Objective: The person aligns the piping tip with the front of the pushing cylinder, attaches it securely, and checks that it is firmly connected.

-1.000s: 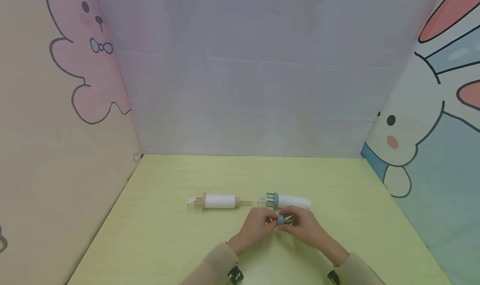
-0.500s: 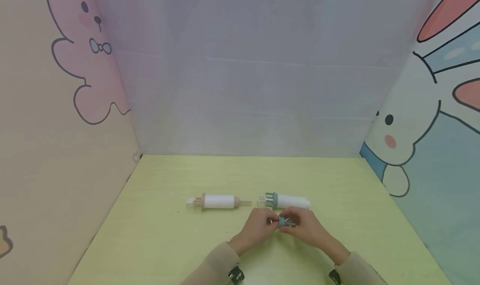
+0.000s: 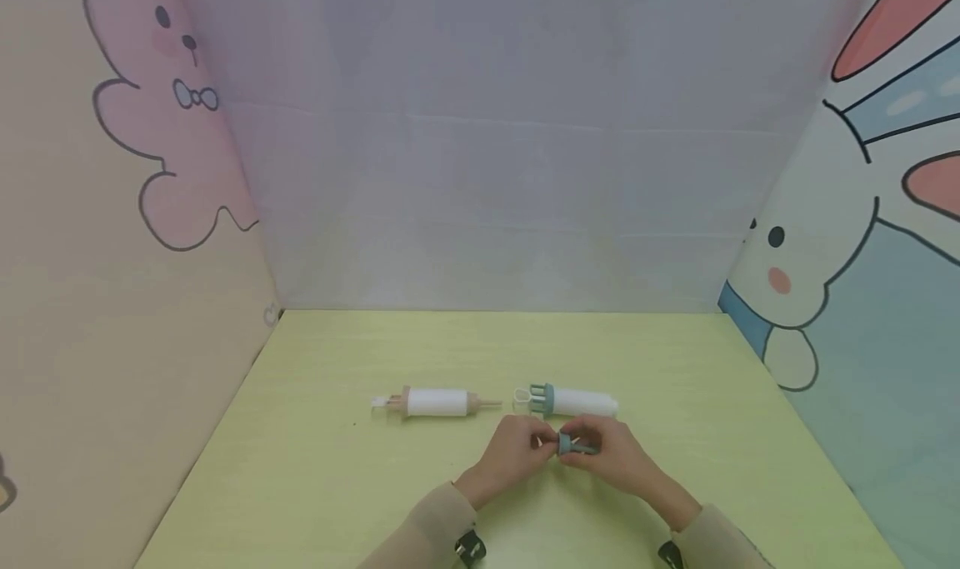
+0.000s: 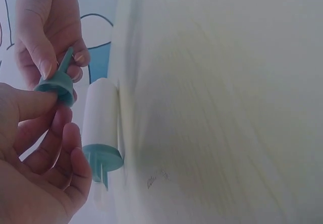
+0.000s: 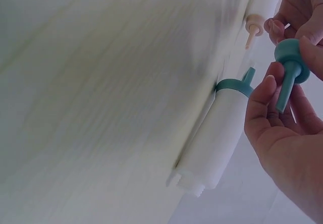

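- I count two tube-shaped pieces lying on the tabletop [image 3: 315, 469], plus one small loose part in my hands.
- The small part is a teal cap [image 3: 573, 445] with a round flared end and a narrow spout; there is only one of it.
- My left hand [image 3: 513, 452] pinches the round end of the teal cap between curled fingertips, as the left wrist view shows plainly.
- My right hand [image 3: 611, 456] grips the spout end of the same cap, thumb and fingers curled around it.
- The cap sits right between my two hands, raised a little off the tabletop, near the middle of the table and toward the front edge.
- The first tube is a white tube with a teal collar [image 3: 570, 401]. It lies on its side just behind my hands, its collar end pointing left, its open threaded end pointing right.
- In the right wrist view this white tube [image 5: 214, 138] lies just beside my fingers without touching them.
- The second tube is a white tube with tan ends [image 3: 437, 402]. It lies on its side to the left of the first, in line with it, the two close but apart.
- The tan-ended tube lies just behind and to the left of my left hand.
- Both tubes lie about midway between the left and right edges of the tabletop.
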The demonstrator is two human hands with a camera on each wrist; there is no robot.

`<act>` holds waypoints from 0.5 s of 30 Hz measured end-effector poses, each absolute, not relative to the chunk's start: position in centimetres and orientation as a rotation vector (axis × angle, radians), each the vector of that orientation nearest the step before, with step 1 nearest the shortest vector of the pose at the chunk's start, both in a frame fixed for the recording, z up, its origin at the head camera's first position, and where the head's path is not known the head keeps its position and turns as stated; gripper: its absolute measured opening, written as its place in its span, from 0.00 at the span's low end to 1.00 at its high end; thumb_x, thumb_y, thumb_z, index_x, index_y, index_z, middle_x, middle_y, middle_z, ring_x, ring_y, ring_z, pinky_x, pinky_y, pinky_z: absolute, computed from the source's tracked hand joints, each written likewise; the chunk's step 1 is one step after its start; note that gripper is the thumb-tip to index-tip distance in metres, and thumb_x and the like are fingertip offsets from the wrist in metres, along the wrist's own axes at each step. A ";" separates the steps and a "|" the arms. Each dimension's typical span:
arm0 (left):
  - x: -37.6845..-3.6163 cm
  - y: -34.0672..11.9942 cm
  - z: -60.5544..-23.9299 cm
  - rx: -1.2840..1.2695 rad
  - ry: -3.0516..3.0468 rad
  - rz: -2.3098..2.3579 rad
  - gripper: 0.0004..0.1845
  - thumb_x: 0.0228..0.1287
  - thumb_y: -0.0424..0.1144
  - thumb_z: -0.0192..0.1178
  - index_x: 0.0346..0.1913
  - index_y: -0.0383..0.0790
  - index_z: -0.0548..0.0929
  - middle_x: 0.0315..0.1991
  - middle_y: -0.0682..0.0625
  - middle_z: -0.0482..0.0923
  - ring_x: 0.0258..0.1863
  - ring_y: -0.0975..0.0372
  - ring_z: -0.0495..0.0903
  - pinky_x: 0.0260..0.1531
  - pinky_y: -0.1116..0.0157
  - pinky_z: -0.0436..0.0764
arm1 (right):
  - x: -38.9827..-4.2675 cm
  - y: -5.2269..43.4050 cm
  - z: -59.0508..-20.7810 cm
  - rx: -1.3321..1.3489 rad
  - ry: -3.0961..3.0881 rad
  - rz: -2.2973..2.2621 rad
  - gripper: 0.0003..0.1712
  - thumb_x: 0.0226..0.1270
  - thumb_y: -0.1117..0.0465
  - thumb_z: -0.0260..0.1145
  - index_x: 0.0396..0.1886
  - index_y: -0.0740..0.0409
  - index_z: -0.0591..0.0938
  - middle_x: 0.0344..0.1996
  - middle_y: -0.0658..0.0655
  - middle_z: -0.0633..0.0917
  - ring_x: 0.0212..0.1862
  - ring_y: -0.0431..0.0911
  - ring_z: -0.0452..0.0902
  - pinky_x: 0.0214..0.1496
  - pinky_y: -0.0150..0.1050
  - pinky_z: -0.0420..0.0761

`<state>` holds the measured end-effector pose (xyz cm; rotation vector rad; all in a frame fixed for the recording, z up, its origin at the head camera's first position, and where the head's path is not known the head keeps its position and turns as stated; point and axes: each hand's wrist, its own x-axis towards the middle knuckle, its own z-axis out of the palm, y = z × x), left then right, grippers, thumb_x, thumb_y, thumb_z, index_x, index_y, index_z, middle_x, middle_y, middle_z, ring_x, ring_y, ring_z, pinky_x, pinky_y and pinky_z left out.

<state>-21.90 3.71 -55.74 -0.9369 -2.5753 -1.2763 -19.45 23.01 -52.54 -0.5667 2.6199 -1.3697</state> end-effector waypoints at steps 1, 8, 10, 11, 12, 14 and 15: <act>-22.0 3.7 -55.8 -0.937 -2.574 -1.266 0.03 0.56 0.37 0.64 0.31 0.47 0.88 0.26 0.61 0.83 0.19 0.79 0.69 0.21 0.81 0.68 | -19.4 23.1 -52.5 -0.565 2.620 -1.371 0.21 0.52 0.56 0.73 0.43 0.61 0.81 0.38 0.56 0.85 0.35 0.41 0.83 0.35 0.32 0.80; -22.7 3.6 -55.4 -0.877 -2.576 -1.162 0.04 0.56 0.40 0.65 0.33 0.46 0.87 0.28 0.59 0.83 0.26 0.70 0.77 0.28 0.79 0.71 | -19.3 23.8 -52.7 -0.523 2.640 -1.342 0.20 0.51 0.57 0.73 0.43 0.60 0.81 0.39 0.56 0.85 0.36 0.42 0.83 0.38 0.31 0.79; -23.0 3.7 -55.4 -0.861 -2.564 -1.110 0.06 0.54 0.42 0.66 0.34 0.46 0.87 0.31 0.57 0.83 0.31 0.67 0.78 0.32 0.76 0.73 | -19.3 24.0 -52.8 -0.525 2.640 -1.349 0.20 0.51 0.57 0.73 0.43 0.60 0.80 0.39 0.56 0.85 0.36 0.43 0.83 0.39 0.31 0.80; -23.1 3.7 -55.4 -0.853 -2.548 -1.075 0.07 0.53 0.42 0.67 0.35 0.46 0.87 0.33 0.57 0.83 0.33 0.65 0.78 0.35 0.74 0.74 | -19.3 24.0 -52.8 -0.530 2.636 -1.358 0.20 0.51 0.57 0.73 0.43 0.60 0.80 0.39 0.56 0.85 0.37 0.43 0.83 0.39 0.32 0.80; -23.2 3.8 -55.5 -0.842 -2.526 -1.046 0.08 0.52 0.43 0.68 0.36 0.46 0.86 0.35 0.56 0.82 0.35 0.64 0.78 0.36 0.72 0.74 | -19.3 24.1 -52.9 -0.533 2.633 -1.362 0.20 0.52 0.57 0.73 0.44 0.60 0.80 0.39 0.56 0.85 0.37 0.43 0.83 0.39 0.32 0.80; -23.7 4.2 -55.7 -0.834 -2.484 -0.982 0.12 0.50 0.45 0.69 0.38 0.47 0.85 0.38 0.56 0.81 0.38 0.63 0.76 0.38 0.70 0.74 | -19.2 24.2 -52.9 -0.536 2.627 -1.375 0.20 0.53 0.57 0.72 0.44 0.60 0.80 0.40 0.56 0.84 0.37 0.44 0.83 0.40 0.32 0.80; -23.9 4.4 -55.7 -0.829 -2.462 -0.955 0.13 0.49 0.45 0.70 0.39 0.47 0.85 0.40 0.55 0.80 0.39 0.63 0.75 0.39 0.69 0.74 | -19.2 24.3 -52.9 -0.533 2.622 -1.379 0.20 0.54 0.57 0.72 0.45 0.60 0.80 0.40 0.56 0.84 0.37 0.44 0.83 0.40 0.32 0.80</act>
